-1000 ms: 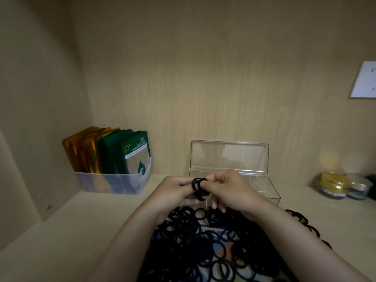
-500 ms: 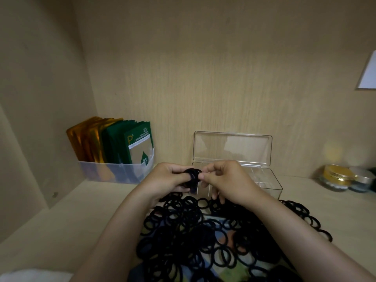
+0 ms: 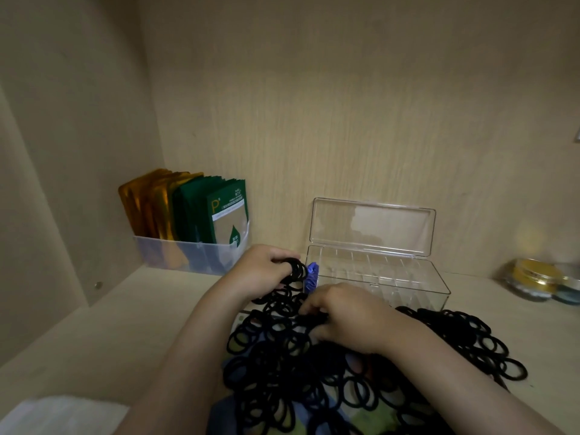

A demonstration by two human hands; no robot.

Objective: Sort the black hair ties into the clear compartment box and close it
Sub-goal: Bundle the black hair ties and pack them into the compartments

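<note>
Left hand grips a bunch of black ties just left of the clear compartment box, whose lid stands open. Right hand is down in the pile of hair ties in front of the box, curled fingers apparently pinching some; the light's dim.

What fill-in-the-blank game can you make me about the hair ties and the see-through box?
1. The lid of the clear compartment box stands ____.
2. The left hand holds a bunch of ____ hair ties.
3. The right hand reaches into the pile lying in ____ of the box.
4. The green packets stand to the ____ of the box.

Missing words: open; black; front; left.
</note>
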